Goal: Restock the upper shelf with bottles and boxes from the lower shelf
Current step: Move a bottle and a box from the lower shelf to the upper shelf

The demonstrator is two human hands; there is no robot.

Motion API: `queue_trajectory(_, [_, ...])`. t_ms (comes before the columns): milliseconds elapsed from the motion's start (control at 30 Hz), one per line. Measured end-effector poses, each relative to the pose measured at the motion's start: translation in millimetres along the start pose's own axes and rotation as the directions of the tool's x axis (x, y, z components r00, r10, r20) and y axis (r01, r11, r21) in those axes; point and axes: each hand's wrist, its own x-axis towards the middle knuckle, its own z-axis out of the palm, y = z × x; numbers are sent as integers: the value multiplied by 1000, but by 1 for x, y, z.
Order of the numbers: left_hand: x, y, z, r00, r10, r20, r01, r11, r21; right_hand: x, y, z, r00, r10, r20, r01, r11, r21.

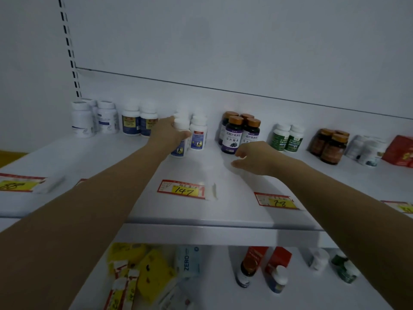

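Upper shelf (pixel 223 211) has loads of bare room between the far bottle row and the near edge with the price tags (pixel 182 189). The lower shelf (pixel 214 276) is half hidden under it, its boxes and bottles blurry. Left hand (pixel 166 133) fingers wrap a white bottle (pixel 181 124) in the far row, covering its middle. Right hand (pixel 254 156) fingers are loosely spread, holding nothing, just beside the purple bottle (pixel 232 137).

White upper shelf (pixel 111 153) carries bottles (pixel 232 137) and a red box (pixel 400 151).
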Motion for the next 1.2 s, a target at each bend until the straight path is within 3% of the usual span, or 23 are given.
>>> queue_trajectory(200, [-1, 0, 5, 999, 45, -11, -43, 992, 116, -4, 3, 0, 1000, 9, -3, -9, 1000, -11])
queue_trajectory(467, [2, 2, 6, 999, 1, -33, 5, 984, 180, -28, 6, -1, 999, 32, -11, -32, 999, -37])
queue_trajectory(667, [0, 6, 9, 992, -78, -98, 103, 951, 291, -53, 10, -9, 998, 54, -43, -57, 995, -81])
queue_trajectory(900, [-13, 26, 8, 992, -104, -71, 124, 891, 437, -89, 20, -26, 996, 23, -91, -31, 995, -93])
queue_trajectory(1033, [-29, 35, 20, 969, -211, -129, 244, 896, 372, -111, 38, -34, 994, -8, -106, -2, 996, -94])
queue_trajectory(1200, [-66, 61, 41, 975, -38, -219, 162, 796, 583, -139, 66, -41, 993, -62, -104, 51, 993, -109])
